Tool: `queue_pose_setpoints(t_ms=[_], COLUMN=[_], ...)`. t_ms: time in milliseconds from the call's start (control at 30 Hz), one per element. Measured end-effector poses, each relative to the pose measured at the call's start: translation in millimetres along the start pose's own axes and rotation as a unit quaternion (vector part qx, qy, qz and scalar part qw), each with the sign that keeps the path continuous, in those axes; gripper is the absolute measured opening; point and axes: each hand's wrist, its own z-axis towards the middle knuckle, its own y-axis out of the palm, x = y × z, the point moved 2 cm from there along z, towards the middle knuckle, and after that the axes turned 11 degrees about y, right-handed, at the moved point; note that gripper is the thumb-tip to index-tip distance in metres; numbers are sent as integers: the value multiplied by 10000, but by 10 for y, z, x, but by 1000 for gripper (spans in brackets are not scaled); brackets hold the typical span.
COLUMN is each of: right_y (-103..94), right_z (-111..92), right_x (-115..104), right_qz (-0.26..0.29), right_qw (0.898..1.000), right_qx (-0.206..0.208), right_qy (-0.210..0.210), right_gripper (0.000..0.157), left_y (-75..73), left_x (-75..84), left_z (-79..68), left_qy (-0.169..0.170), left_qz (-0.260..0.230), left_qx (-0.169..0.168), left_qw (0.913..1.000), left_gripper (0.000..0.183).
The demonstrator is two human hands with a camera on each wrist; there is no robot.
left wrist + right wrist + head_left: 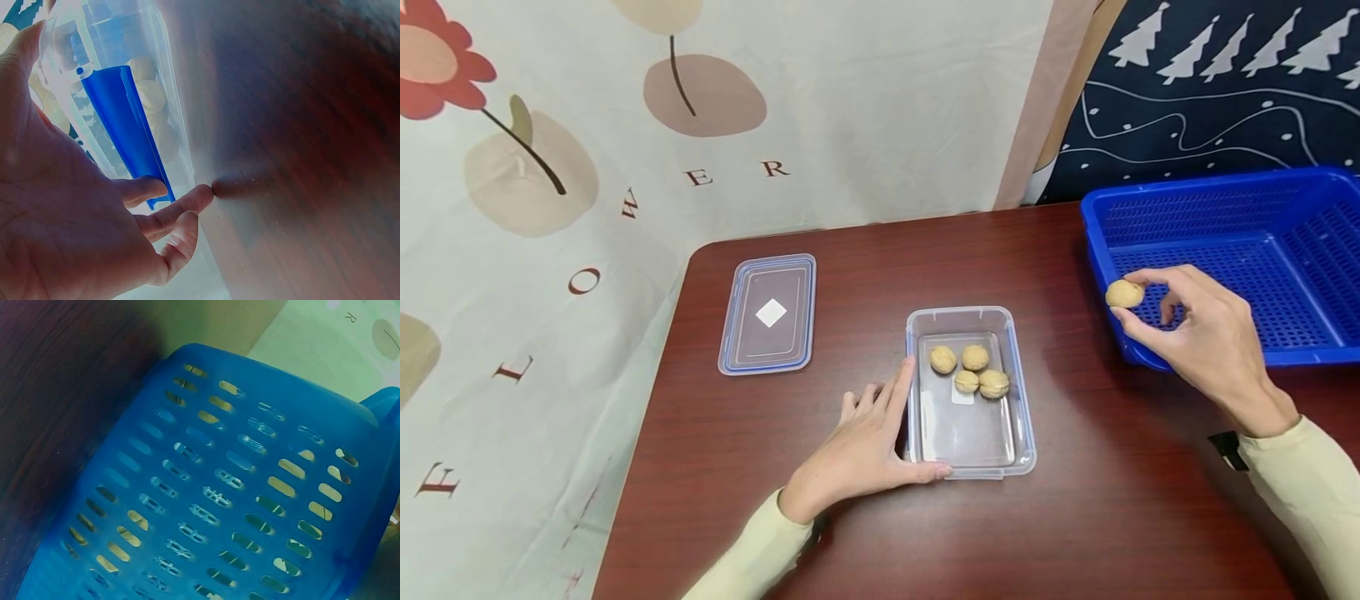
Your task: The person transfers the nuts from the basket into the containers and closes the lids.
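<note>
My right hand [1213,337] pinches a walnut [1124,294] between thumb and fingertips, over the left rim of a blue plastic basket [1101,250]. A clear plastic container [958,437] with blue side clips stands on the table, and several walnuts [975,357] lie toward its far end. Against that container rests my left hand [857,454], fingers stretched along the left side and thumb at the near edge. The left wrist view shows its fingers [178,209] by the blue clip [125,122]. Only the slotted basket wall [212,487] fills the right wrist view; the hand is hidden there.
A clear lid [767,350] with a blue seal and a white square label lies flat at the left on the dark wooden table [715,467]. Behind the table hang a flower-print cloth [880,108] and a dark tree-print cloth [1210,108].
</note>
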Motion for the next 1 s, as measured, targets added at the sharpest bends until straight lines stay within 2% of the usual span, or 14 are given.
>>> queue_pose_setpoints(t_ms=[300, 533, 733, 1000], right_y=[71, 158, 246, 325], right_z=[-32, -106, -156, -229], right_x=[-96, -181, -266, -415], right_qz=[263, 414, 497, 579], right_qw=[9990, 9984, 9975, 9942], right_qx=[34, -90, -142, -326], right_qy=[-354, -367, -475, -849], right_gripper=[47, 47, 74, 57], left_y=[4, 3, -1, -3], left_x=[-2, 0, 4, 2], left_z=[1, -2, 1, 3], left_qy=[-24, -19, -38, -1], left_qz=[-32, 17, 31, 48], left_qx=[29, 8, -32, 30], left_qw=[10000, 10000, 10000, 10000], left_gripper=[143, 144, 145, 144])
